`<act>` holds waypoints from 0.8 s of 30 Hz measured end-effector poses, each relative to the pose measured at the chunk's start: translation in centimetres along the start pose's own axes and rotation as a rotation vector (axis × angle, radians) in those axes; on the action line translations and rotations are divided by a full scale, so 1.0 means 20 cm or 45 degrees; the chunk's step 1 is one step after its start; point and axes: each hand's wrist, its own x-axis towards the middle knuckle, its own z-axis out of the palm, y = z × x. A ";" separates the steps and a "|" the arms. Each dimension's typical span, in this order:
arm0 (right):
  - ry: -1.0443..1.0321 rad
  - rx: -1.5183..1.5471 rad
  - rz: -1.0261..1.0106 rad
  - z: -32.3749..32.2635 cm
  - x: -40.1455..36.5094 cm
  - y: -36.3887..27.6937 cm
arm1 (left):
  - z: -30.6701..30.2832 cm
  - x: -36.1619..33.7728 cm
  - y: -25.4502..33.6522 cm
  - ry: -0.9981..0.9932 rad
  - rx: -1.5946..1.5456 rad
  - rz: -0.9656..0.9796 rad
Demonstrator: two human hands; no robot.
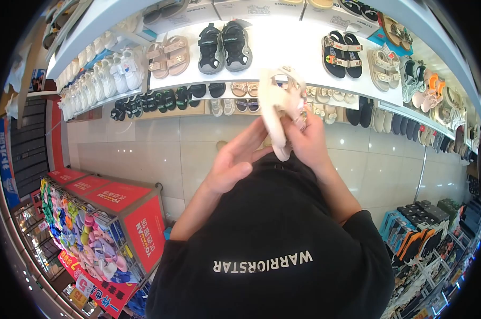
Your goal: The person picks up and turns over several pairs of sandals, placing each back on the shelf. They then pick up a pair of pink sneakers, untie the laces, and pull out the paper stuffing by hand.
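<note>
A cream-coloured sandal (274, 119) is held up in front of my chest, turned on edge so its thick pale sole shows. My right hand (309, 142) grips it at the lower strap side, where some colourful trim shows. Just left of the sandal, my left hand (231, 162) is open, fingers stretched out and fingertips close to the sole. Beyond the sandal, on a white shelf (288, 45), stand black-and-grey sandals (223, 48), beige sandals (168, 56) and black sandals with patterned straps (342, 55).
White shoes (99, 80) line the shelf on the left, and more footwear fills the lower racks. A red-sided bin (145, 228) of colourful slippers (99, 239) stands at lower left. Packaged footwear (410, 234) hangs at lower right. Tiled floor (198, 143) lies below the shelf.
</note>
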 end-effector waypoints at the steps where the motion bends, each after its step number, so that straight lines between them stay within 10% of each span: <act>1: 0.064 0.266 0.131 0.00 0.01 0.01 | 0.00 0.00 0.00 -0.001 0.001 0.000; 24: -0.050 0.676 0.157 -0.02 -0.03 0.14 | 0.08 -0.01 -0.03 -0.024 0.834 -0.096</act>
